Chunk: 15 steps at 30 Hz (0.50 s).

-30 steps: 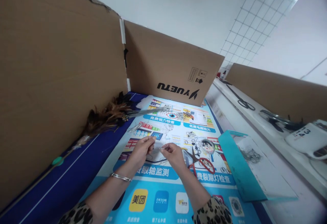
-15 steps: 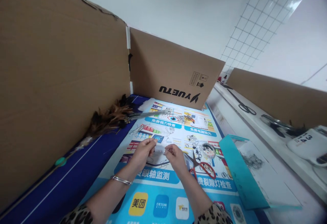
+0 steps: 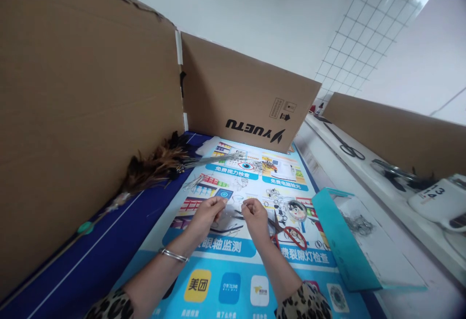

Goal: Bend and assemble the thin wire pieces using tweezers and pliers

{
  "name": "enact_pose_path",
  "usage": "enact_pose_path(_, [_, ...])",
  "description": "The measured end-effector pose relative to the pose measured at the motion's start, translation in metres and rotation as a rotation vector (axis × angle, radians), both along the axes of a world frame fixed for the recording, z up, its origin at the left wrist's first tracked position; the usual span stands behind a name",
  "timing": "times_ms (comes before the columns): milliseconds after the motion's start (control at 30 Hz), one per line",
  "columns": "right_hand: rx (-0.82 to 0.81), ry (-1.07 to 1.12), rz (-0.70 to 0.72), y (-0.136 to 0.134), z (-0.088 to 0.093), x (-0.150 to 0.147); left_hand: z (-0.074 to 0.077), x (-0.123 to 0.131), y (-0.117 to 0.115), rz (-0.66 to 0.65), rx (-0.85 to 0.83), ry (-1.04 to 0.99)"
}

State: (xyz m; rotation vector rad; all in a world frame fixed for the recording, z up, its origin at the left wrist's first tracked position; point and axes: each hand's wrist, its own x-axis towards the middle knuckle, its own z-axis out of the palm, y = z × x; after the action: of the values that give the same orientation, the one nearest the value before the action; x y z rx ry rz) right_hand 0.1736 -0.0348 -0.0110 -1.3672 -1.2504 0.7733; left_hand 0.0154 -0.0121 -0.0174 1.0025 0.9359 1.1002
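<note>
Both hands are raised just above a printed blue poster (image 3: 233, 265) that covers the table. My left hand (image 3: 207, 214) pinches one end of a thin clear wire or strand (image 3: 233, 207), and my right hand (image 3: 257, 217) pinches the other end a few centimetres away. A silver bangle (image 3: 174, 255) sits on my left wrist. Red-handled scissors (image 3: 287, 234) lie just right of my right hand, beside a scatter of small metal rings (image 3: 274, 202) and a round badge (image 3: 295, 207).
Cardboard walls (image 3: 91, 115) enclose the left and back. A feather duster (image 3: 153, 168) lies along the left wall on the blue table. A teal-edged box lid (image 3: 342, 241) with small metal parts sits at right. Beyond it are a white counter, black scissors (image 3: 345, 146) and a white mug (image 3: 437, 202).
The hands stay pinched on the strand; the right hand has shifted slightly up and away, and the view has swayed a little.
</note>
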Motion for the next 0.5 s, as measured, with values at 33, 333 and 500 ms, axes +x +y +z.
enact_pose_path(33, [-0.001,-0.018,-0.007,-0.0003,0.0006,0.0000,-0.0003,0.0002,-0.0001,-0.002,-0.002,0.000])
enact_pose_path(333, [-0.012,-0.180,-0.096,-0.0038,0.0070,-0.0008,-0.0001,0.0013,-0.0017,-0.013,-0.008,0.011])
enact_pose_path(500, [-0.024,-0.210,-0.101,-0.0049,0.0086,0.0000,0.0059,-0.0020,-0.0037,-0.057,0.002,-0.002])
